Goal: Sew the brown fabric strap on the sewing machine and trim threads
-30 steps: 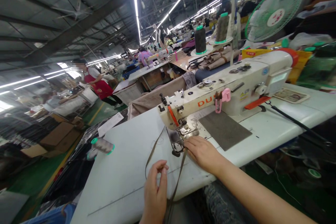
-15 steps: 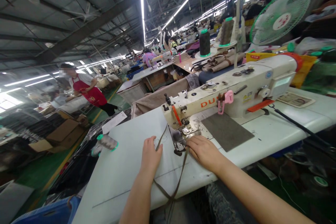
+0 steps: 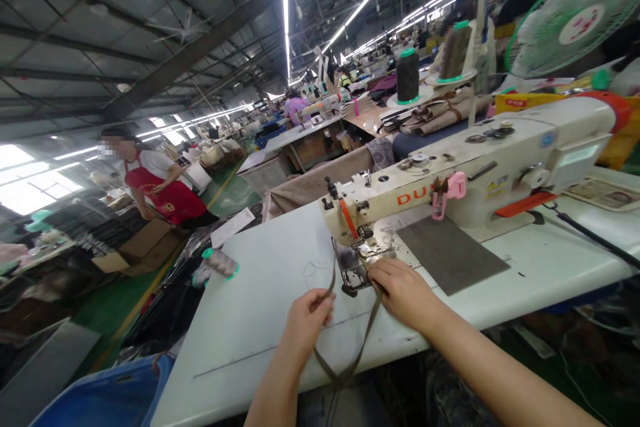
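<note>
1. White laminate is covering the long table (image 3: 260,320), which is filling the middle of the view and is carrying everything the two hands are working with.
2. A cream sewing machine (image 3: 480,167) is standing across the right half of the table, with orange lettering on its arm and a dark grey mat (image 3: 453,253) lying flat in front of it.
3. A green fan (image 3: 575,20) is sitting behind the machine at the upper right, well apart from the hands.
4. A person in a red apron (image 3: 160,190) is standing far off to the left, beside cardboard boxes (image 3: 145,250) on the floor.
5. Two tall thread cones (image 3: 407,77) are standing upright on a stand behind the machine.
6. An olive-brown strap (image 3: 367,333) is running from under the needle foot down toward the table's near edge, where it is folding into a V and rising again to the left.
7. The right hand (image 3: 403,290) is resting palm-down on the table just beside the needle foot, its fingertips pressing on the strap where it is entering the machine; the hand is flat and loosely curled, not gripping.
8. The left hand (image 3: 307,320) is pinching the strap's other run between thumb and forefinger, the fingers closing on it a little to the left of the needle.
9. A small thread spool (image 3: 220,263) is lying on its side at the table's left edge, clear of both hands.
</note>
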{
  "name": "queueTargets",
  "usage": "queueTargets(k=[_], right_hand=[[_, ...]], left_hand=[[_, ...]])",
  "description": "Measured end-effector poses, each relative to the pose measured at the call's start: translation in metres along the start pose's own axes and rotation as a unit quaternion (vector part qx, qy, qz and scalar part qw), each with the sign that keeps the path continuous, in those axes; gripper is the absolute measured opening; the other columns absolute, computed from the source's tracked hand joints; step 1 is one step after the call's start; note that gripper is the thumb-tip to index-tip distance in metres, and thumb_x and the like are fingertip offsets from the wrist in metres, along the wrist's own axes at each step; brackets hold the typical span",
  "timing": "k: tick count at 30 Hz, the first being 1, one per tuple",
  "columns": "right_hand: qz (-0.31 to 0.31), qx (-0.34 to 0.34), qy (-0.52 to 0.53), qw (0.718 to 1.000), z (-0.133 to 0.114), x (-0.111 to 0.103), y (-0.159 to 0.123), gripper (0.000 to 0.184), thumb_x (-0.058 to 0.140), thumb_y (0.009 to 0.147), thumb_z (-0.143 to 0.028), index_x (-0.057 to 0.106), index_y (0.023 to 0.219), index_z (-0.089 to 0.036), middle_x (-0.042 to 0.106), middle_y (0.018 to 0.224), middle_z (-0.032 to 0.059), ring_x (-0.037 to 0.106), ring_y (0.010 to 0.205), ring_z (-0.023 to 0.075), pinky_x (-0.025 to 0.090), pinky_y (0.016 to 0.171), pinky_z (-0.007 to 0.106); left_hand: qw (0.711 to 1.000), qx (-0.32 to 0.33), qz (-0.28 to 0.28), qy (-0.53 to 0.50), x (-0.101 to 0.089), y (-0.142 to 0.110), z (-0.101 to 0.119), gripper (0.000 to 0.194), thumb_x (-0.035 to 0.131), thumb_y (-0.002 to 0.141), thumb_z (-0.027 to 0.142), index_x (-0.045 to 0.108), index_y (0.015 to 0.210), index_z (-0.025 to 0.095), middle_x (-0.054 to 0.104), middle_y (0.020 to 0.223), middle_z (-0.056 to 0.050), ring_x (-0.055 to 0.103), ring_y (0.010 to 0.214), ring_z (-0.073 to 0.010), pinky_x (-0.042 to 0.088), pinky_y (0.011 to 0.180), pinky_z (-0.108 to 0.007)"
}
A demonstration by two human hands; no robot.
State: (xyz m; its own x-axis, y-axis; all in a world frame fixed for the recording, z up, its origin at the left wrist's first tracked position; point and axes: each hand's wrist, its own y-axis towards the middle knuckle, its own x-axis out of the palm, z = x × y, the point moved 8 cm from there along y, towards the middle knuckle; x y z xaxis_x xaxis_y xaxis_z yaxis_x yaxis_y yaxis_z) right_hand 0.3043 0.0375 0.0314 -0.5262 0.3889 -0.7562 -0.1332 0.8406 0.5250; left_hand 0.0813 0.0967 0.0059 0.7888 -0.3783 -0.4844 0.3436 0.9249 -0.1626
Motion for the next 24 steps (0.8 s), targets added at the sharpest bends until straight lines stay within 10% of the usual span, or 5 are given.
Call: queueTargets(k=[7,9,15,24], right_hand=[[0.022,0.022,-0.001,1.000,0.004,-0.004,-0.001,0.033,0.051,0.087,0.000,0.073,0.102,-0.019,0.076,0.105,0.0094,0.065,0.103,0.0261,0.051,0.098,0.040],[0.032,0.028,-0.013,0.999,0.004,-0.006,-0.001,0.031,0.052,0.086,0.000,0.072,0.100,-0.019,0.075,0.104,0.0096,0.065,0.102,0.0264,0.051,0.098,0.040],[0.084,0.020,-0.029,0.996,0.003,-0.016,0.000,0.026,0.053,0.088,-0.002,0.071,0.097,-0.020,0.075,0.099,0.0101,0.065,0.097,0.0270,0.052,0.093,0.040],[0.349,0.162,0.055,0.921,0.050,-0.084,-0.036,0.021,0.052,0.088,-0.010,0.062,0.098,-0.025,0.070,0.099,0.0065,0.067,0.098,0.0261,0.056,0.094,0.045]], left_hand=[[0.919,0.067,-0.386,0.042,0.035,-0.071,0.056,0.042,0.073,0.092,0.055,0.084,0.118,0.023,0.078,0.120,-0.010,0.070,0.116,-0.0300,0.050,0.109,-0.038],[0.934,0.046,-0.346,0.083,0.023,-0.061,0.051,0.038,0.071,0.092,0.050,0.084,0.117,0.025,0.080,0.116,-0.009,0.071,0.110,-0.0296,0.053,0.102,-0.038],[0.991,0.098,0.053,0.077,-0.022,0.000,0.036,0.033,0.065,0.088,0.046,0.076,0.106,0.020,0.075,0.118,-0.013,0.069,0.109,-0.0301,0.055,0.088,-0.040],[0.973,0.011,-0.019,-0.231,0.036,-0.008,0.007,0.079,0.079,0.087,0.052,0.044,0.149,0.017,0.054,0.156,-0.028,0.058,0.143,-0.0391,0.056,0.079,-0.035]])
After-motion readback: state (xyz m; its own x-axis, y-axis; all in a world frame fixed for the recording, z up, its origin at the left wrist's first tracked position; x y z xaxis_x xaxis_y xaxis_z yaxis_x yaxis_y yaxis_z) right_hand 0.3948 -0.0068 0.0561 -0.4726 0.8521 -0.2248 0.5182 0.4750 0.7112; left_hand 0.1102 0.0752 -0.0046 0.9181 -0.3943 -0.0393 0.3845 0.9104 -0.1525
